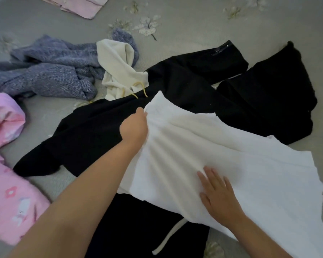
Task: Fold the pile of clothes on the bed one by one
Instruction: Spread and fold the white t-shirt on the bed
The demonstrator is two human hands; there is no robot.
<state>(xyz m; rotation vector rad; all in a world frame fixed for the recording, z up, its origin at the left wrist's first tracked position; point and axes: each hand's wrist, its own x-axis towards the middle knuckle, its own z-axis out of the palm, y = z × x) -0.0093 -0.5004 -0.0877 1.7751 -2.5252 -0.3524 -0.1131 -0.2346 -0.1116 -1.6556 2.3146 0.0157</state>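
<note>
Grey floral bed (194, 21), black garment (185, 86), blue knit (50, 75), pink bedding (9, 192), folded pink cloth (82, 6)

We see a white garment (222, 146) of soft, matt, finely textured cloth, black garments (185, 84) of matt, light-absorbing fabric, a blue-grey sweater (45, 75) of coarse, flecked knit, a cream hoodie (117, 67) of smooth fleece, a grey bedspread (194, 25) of quilted, floral-embroidered cloth.

Two arms come in from the bottom. Both are bare, with no sleeves showing. The left hand (133, 127) and the right hand (217, 197) wear no gloves, rings or watch. The nails are short and plain.
</note>
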